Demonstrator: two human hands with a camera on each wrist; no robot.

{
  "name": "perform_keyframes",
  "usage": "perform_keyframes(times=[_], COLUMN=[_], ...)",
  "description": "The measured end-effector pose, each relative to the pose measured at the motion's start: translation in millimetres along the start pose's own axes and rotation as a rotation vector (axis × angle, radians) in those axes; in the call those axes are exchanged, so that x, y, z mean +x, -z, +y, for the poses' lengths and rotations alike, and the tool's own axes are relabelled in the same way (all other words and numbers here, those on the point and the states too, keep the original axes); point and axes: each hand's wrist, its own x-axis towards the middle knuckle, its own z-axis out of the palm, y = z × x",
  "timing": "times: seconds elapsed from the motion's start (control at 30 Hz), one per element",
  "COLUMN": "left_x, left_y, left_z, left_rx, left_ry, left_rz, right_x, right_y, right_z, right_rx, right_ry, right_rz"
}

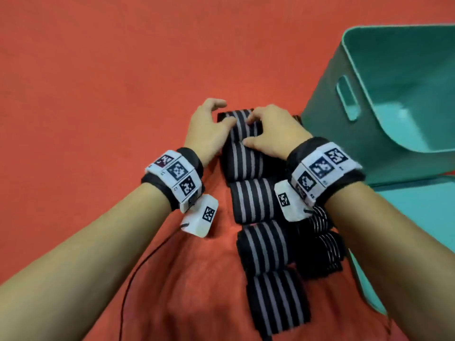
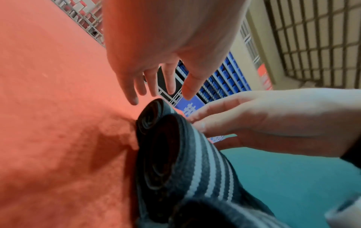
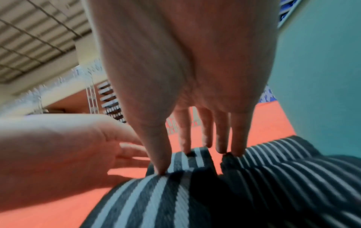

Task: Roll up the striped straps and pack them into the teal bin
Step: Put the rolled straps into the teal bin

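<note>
- Underneath everything lies an orange cloth, spread flat and rumpled near the bottom edge of the head view.
- At the right stands the teal bin, tipped toward the person so its pale inside and handle slot show; nothing can be seen inside it.
- Down the middle runs a row of rolled striped straps, black with pale stripes, lying side by side on the cloth, with darker, thinner-striped rolls just beside them toward the bin.
- At the far end of the row sits the small strap roll between both hands.
- Its right side is under the right hand, whose fingertips press down on the fabric, fingers fairly straight.
- Beside its other end hovers the left hand, fingers spread and loosely bent, gripping nothing.
</note>
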Motion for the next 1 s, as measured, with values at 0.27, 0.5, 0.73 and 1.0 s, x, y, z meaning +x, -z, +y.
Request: perform_keyframes(times=[0.27, 0.5, 0.73, 1.0], left_x=[-35, -45, -53, -41], left_y=[49, 53, 49, 40], left_z=[85, 167, 169, 135], left_rx=[0.111, 0.252, 0.406, 0.516], left_ry=[0.252, 0.292, 0.395, 0.452], left_rz=[-0.092, -0.169, -0.225, -0.329], right_x=[-52, -66, -51, -49], right_y=[31, 62, 86, 76], right_z=[-3, -11, -5, 14], right_rx=[0.059, 0.02, -0.004, -0.004], right_ry=[-0.088, -0.05, -0.057, -0.091], right_rz=[-0.236, -0.446, -0.463, -0.485])
